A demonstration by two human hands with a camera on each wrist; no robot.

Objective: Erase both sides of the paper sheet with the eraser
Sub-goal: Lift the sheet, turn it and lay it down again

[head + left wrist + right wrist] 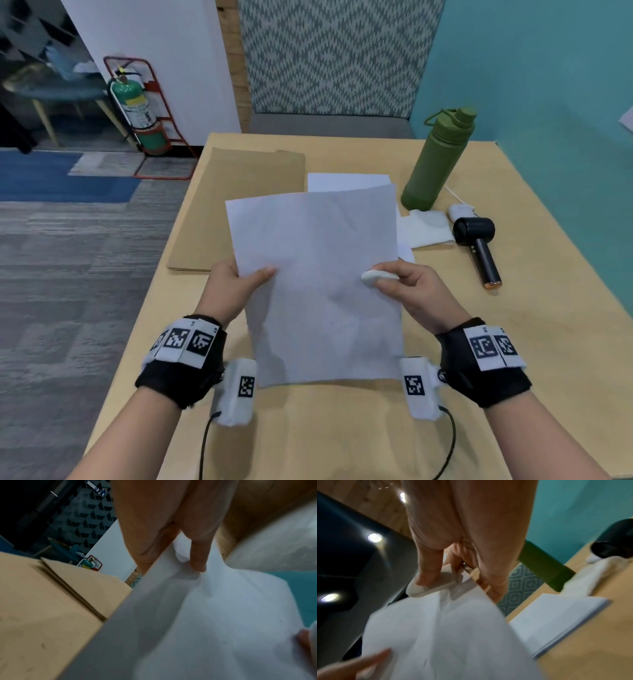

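Paper sheet (315, 274) held above bench (513, 342).
Left hand (233, 287) pinches the sheet's left edge; right hand (407, 287) pinches eraser (371, 277) and right edge.

Bottle (436, 157) and fan (478, 250) crowd the right; table (342, 438) bare nearside.

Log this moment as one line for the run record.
paper sheet: held up off table | left hand: pinches left edge | right hand: holds eraser and right edge | erasing: paused
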